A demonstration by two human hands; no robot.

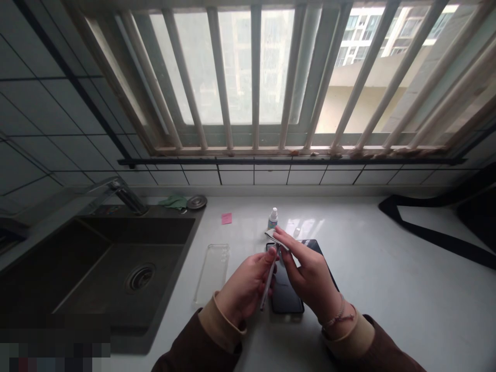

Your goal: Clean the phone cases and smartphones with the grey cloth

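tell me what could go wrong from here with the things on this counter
1. The thin slab, gripped edge-on in the left hand, might slip and strike the black device lying close by, perhaps scratching either.
2. The small bottle stands upright just beyond the fingertips of the right hand, so a forward push could tip it over.

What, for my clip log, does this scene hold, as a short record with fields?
Left hand: holds a thin slab, seen nearly edge-on
Right hand: holds a pale piece at the slab's upper end; material unclear
Under hands: dark panel on the counter, partly hidden
Left of hands: clear case, pink note
Beyond hands: upright bottle
Far left: sink
Far right: black strap
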